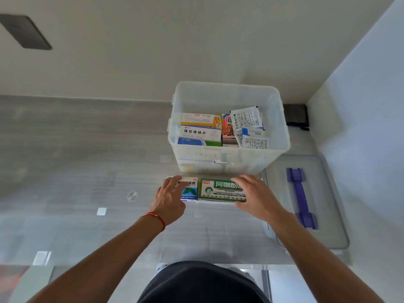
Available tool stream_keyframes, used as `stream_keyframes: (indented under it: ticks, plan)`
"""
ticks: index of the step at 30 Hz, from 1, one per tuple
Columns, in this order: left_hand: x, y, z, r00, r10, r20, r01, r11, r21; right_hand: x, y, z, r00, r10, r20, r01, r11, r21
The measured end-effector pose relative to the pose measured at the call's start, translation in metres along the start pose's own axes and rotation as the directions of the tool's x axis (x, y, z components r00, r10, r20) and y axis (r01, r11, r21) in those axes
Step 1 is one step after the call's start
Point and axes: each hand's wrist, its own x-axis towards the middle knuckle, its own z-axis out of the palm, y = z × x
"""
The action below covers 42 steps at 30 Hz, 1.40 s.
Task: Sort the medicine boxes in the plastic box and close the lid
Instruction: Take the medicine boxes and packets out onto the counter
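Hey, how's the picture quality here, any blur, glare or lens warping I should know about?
Head view: wide-angle warping bends the wall edges and splays the forearms; the left hand and right hand look slightly soft; print on the green box reads clearly; the counter carries pale reflected patches; lighting is even and soft, with faint shadows beside the plastic box.

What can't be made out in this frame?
Head view only:
- Blue-and-white box: its label is partly covered by the left hand.
- Green box: its right end is hidden under the right hand.
- Plastic box: lower layers blurred behind its frosted wall.
- Sachets: print too small.
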Motion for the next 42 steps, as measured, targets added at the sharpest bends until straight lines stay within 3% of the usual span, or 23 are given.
stream_keyframes:
  ticks: [7,10,13,15,17,20,24,27,31,36,42]
  plan:
    - [-0.005,-0.002,-0.006,0.998,0.015,0.067,-0.015,1.000,-0.010,0.009,-0.011,-0.002,0.996,-0.086,0.022,0.088,0.988,-0.129]
    - [-0.009,0.022,-0.026,0.975,0.103,-0.195,-0.131,0.982,-0.136,-0.002,-0.026,-0.031,0.967,-0.244,-0.079,0.234,0.966,-0.111]
    - [-0.009,0.059,-0.065,0.818,0.256,-0.515,-0.372,0.918,-0.137,-0.006,-0.036,-0.079,0.880,-0.350,-0.320,0.372,0.928,0.009]
    - [0.004,0.082,-0.094,0.738,0.296,-0.607,-0.442,0.891,-0.103,0.004,-0.030,-0.116,0.832,-0.289,-0.473,0.371,0.924,0.088]
    - [0.031,0.098,-0.117,0.701,0.280,-0.656,-0.442,0.893,-0.091,0.025,-0.015,-0.151,0.835,-0.164,-0.526,0.259,0.959,0.113]
    - [0.074,0.106,-0.133,0.761,0.203,-0.616,-0.299,0.953,-0.056,0.061,0.008,-0.177,0.951,-0.025,-0.310,0.038,0.999,0.038]
    - [0.107,0.088,-0.120,0.842,0.066,-0.536,-0.120,0.991,-0.067,0.092,-0.001,-0.165,0.994,-0.104,-0.031,0.106,0.992,0.075]
    - [0.112,0.084,-0.112,0.776,0.086,-0.625,-0.172,0.982,-0.078,0.123,-0.025,-0.145,0.985,-0.142,0.095,0.131,0.985,0.108]
    - [0.110,0.080,-0.109,0.704,0.116,-0.701,-0.233,0.970,-0.074,0.161,-0.049,-0.121,0.948,-0.211,0.238,0.227,0.973,-0.045]
    - [0.114,0.077,-0.107,0.674,0.076,-0.735,-0.214,0.972,-0.096,0.172,-0.050,-0.117,0.959,-0.195,0.204,0.230,0.958,-0.168]
    - [0.111,0.080,-0.112,0.671,-0.004,-0.741,-0.195,0.964,-0.182,0.133,-0.025,-0.157,0.985,-0.168,-0.037,0.169,0.985,0.018]
